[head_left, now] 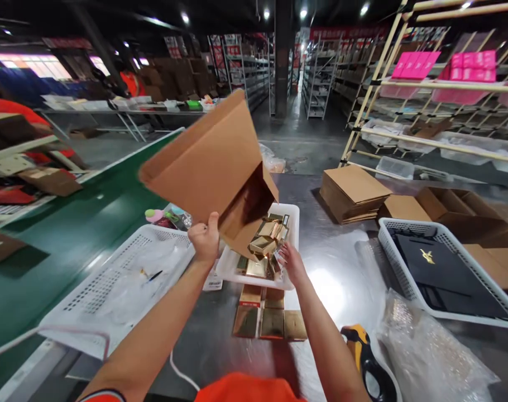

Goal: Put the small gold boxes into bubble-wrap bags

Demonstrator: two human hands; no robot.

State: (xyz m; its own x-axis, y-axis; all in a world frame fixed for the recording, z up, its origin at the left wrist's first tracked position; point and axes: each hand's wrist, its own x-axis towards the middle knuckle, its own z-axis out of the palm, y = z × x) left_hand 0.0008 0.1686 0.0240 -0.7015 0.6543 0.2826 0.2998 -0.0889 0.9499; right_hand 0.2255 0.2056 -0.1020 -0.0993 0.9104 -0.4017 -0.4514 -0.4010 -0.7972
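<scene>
My left hand (pixel 205 239) grips the lower edge of an opened brown cardboard box (pixel 207 159), thumb up. The box is tilted, its mouth facing down and right over a white plastic bin (pixel 294 220). Small gold cartons (pixel 267 239) lie in a jumble at the mouth and in the bin; whether some are still inside the box is hidden. My right hand (pixel 293 264) is at the bin's right side, fingers apart and curved beside the gold cartons, with no carton visibly gripped. More gold cartons (pixel 272 322) stand in rows on the metal table in front of the bin.
A white basket (pixel 153 237) with clear plastic and a pen is on the left, beside a green conveyor (pixel 107 206). To the right are stacked flat cardboard (pixel 352 192), a basket (pixel 442 318) holding black packaging, bubble wrap (pixel 434 352) and a yellow-black scanner (pixel 369 363).
</scene>
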